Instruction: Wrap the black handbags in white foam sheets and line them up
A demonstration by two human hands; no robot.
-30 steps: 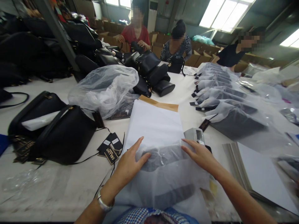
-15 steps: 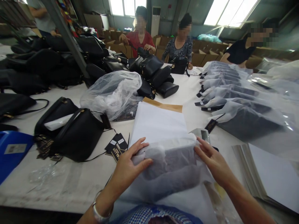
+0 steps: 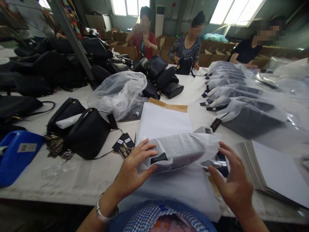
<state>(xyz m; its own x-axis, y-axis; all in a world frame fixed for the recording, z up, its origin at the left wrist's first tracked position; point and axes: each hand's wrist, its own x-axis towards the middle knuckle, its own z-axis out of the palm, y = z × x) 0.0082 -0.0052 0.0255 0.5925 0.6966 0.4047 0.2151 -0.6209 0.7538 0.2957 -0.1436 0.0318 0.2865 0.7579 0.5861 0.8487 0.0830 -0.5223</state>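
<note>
A dark handbag wrapped in translucent white tissue paper (image 3: 180,149) lies crosswise in front of me, a black strip showing at its left end. My left hand (image 3: 135,164) grips that end, fingers on top and thumb along the front. Beside the right end is my right hand (image 3: 233,182), its thumb and fingers spread apart; the fingertips are close to the loose paper, and contact is unclear. Beneath the bundle lies a stack of white tissue sheets (image 3: 166,119). A dark and silvery object (image 3: 222,163), partly hidden, shows behind my right hand.
Unwrapped black handbags (image 3: 89,135) with hang tags (image 3: 124,145) stand left, near a blue plastic jug (image 3: 21,154). Crumpled clear plastic (image 3: 120,93) lies behind. Tissue-wrapped bags (image 3: 251,112) line the right, above stacked boards (image 3: 277,174). Several people work across the table.
The handbag has been turned over in the tissue and is now more fully wrapped. My right hand has come off its right end and spread. Across the table, a person in red has raised a hand.
</note>
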